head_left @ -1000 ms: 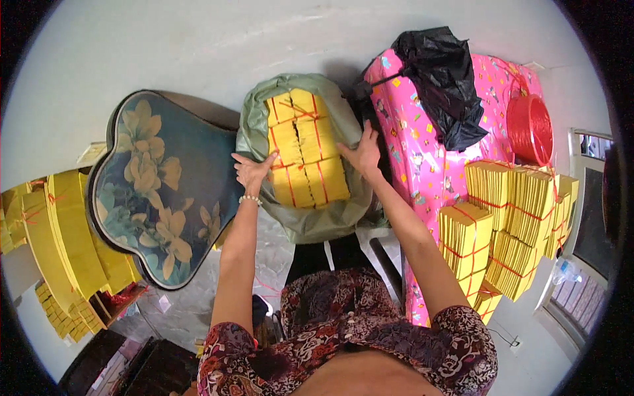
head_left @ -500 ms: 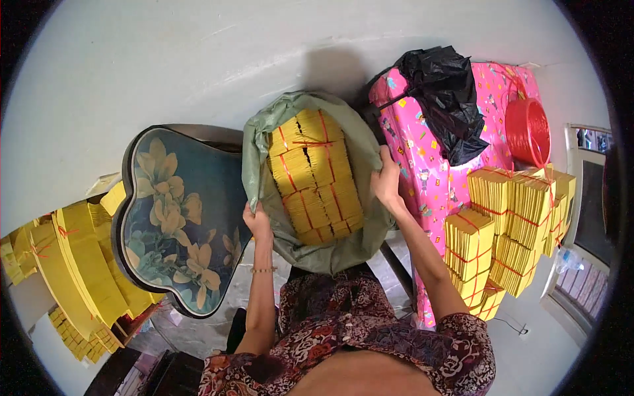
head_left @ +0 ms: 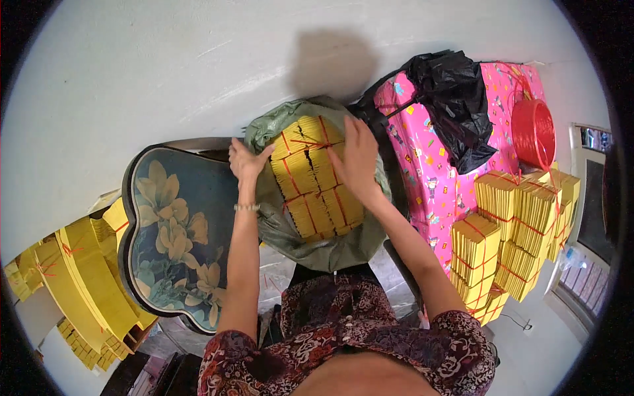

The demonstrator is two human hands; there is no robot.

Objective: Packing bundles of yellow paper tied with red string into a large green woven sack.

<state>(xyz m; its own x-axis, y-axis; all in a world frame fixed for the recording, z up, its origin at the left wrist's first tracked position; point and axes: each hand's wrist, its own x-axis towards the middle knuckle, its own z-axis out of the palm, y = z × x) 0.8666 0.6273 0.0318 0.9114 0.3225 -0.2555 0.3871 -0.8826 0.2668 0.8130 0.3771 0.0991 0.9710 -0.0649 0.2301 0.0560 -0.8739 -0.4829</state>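
A green woven sack stands in front of me, its mouth spread wide. Inside it sit several bundles of yellow paper tied with red string, packed side by side. My left hand is at the sack's far left rim, thumb apart from the fingers. Over the far right side of the bundles and rim is my right hand, with its fingers stretched out. Neither hand grips the sack; whether the fingertips touch it I cannot tell.
To the left stands a flower-patterned board with a dark edge. On the right, a pink patterned table holds a black plastic bag, a roll of red string and stacked yellow paper bundles. More yellow paper lies far left.
Both hands have let go of the sack's rim and moved away from me, the left up to the far left rim, the right inward over the bundles. The sack's rim has sunk inward somewhat.
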